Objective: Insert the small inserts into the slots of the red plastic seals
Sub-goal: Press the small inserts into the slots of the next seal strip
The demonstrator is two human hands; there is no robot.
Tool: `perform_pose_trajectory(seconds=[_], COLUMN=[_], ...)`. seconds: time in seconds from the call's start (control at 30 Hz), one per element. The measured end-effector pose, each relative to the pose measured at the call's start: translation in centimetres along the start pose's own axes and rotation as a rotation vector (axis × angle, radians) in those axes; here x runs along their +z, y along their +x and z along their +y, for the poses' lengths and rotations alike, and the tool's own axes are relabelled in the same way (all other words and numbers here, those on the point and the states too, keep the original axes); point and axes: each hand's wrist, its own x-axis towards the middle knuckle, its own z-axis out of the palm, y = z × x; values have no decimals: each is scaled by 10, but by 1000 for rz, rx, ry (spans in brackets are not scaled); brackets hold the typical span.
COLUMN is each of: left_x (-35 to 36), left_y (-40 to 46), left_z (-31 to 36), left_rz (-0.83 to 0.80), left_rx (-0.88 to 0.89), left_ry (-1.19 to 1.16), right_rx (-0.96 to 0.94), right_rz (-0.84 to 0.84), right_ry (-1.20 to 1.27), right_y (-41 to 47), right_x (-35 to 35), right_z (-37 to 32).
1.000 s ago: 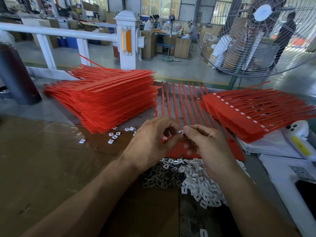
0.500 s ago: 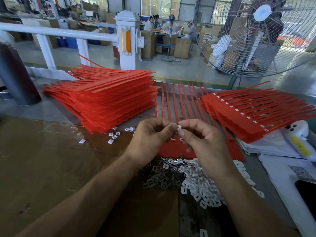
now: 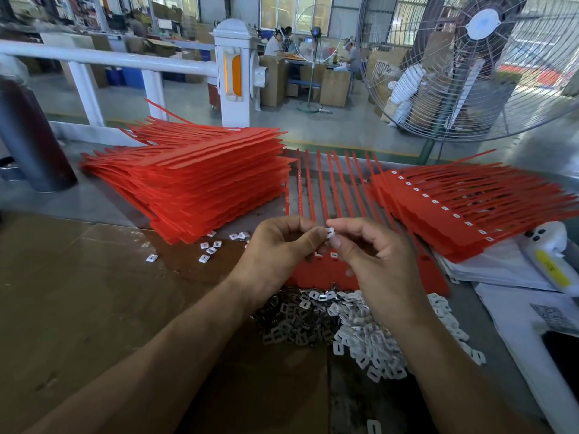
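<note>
White insert (image 3: 330,232) pinched between both hands' fingers (image 3: 336,242).

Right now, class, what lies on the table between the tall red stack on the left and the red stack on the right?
In the head view, between the left stack and right stack lies a sheet of red seals, straps pointing away.

Bare brown worktop (image 3: 78,308) lies open from 7 to 9 o'clock of the hands (image 3: 329,255). A tall stack of red seals (image 3: 200,186) blocks 10 o'clock, a second stack (image 3: 463,208) blocks 2 o'clock. Between them, at 12, a flat seal strip (image 3: 326,270) leaves a low lane. The insert pile (image 3: 354,327) crowds 6; papers (image 3: 507,308) fill 4.
</note>
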Motion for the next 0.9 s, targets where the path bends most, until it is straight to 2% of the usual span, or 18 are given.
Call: perform_pose_trajectory(seconds=[0.33,0.9], left_x=[-1,0], left_y=[-1,-4], left_z=[-3,-6], left_rz=[-6,20], left_rx=[17,136], left_ry=[32,291], right_rx=[32,116], right_rz=[22,41], right_ry=[-49,-84], right_y=[-1,0], right_x=[-1,-3], right_z=[2,10])
